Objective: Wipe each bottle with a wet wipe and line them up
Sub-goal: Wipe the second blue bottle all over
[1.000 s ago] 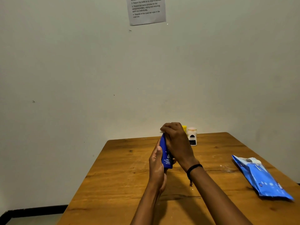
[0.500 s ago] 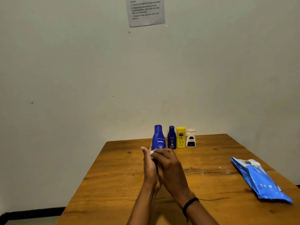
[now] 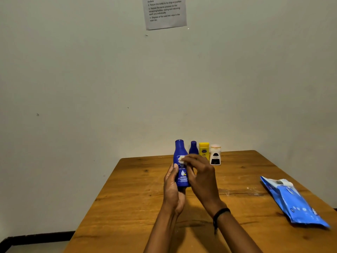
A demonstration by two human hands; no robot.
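My left hand (image 3: pixel 172 187) grips the lower part of a large blue lotion bottle (image 3: pixel 180 150) and holds it upright above the wooden table (image 3: pixel 138 207). With my right hand (image 3: pixel 202 176) I pinch a small white wet wipe (image 3: pixel 181 158) against the bottle's front label. Behind them, a small blue bottle (image 3: pixel 193 147), a yellow bottle (image 3: pixel 204 150) and a white bottle with a black label (image 3: pixel 215 155) stand in a row at the table's far edge.
A blue pack of wet wipes (image 3: pixel 293 201) lies near the table's right edge. The table stands against a pale wall with a printed instruction sheet (image 3: pixel 165 11) stuck high up. Dark floor trim shows at the lower left.
A second ago both hands worked on the small blue bottle; it now stands in the row. The large blue bottle is now nearer me in my left hand, with the wipe on its label.
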